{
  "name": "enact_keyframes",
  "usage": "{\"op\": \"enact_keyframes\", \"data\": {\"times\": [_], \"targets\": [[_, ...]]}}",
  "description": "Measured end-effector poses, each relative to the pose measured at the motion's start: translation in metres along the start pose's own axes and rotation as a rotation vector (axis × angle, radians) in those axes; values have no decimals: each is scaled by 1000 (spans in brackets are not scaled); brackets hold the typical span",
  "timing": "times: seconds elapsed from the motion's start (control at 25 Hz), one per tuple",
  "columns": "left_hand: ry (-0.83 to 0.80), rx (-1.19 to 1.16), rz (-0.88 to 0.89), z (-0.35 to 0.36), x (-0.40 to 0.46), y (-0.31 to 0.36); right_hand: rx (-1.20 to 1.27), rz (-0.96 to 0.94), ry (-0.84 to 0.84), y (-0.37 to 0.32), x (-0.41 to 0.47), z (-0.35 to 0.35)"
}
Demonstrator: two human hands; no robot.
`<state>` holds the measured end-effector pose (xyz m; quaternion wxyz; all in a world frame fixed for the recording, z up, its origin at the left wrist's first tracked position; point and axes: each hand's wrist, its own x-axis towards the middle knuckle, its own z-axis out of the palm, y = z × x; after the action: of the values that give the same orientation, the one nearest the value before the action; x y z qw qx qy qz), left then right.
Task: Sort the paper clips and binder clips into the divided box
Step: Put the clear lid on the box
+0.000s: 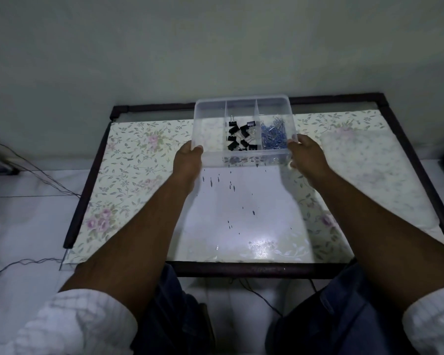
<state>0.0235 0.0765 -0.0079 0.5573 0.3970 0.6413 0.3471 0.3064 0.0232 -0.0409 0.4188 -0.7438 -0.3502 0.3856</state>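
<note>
no readable text, labels, numbers

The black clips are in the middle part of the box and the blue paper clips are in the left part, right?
Not quite. The head view shows the blue paper clips in the right part of the clear box, not the left; the left part looks empty. The black binder clips are indeed in the middle part. The left hand and right hand grip the box's near corners.

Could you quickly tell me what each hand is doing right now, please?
Left hand: closed on the near left corner of the divided box.
Right hand: closed on the box's near right corner.
</note>
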Motion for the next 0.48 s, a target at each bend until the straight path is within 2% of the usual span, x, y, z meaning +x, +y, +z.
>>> {"op": "enact_keyframes", "data": {"times": [0.24,0.48], "targets": [[-3,-45,-2,-5,-18,-8,-28,-5,-10,1,-22,-6],[-16,-24,25,-15,-57,-44,-117,29,-48,13,-77,-18]]}}
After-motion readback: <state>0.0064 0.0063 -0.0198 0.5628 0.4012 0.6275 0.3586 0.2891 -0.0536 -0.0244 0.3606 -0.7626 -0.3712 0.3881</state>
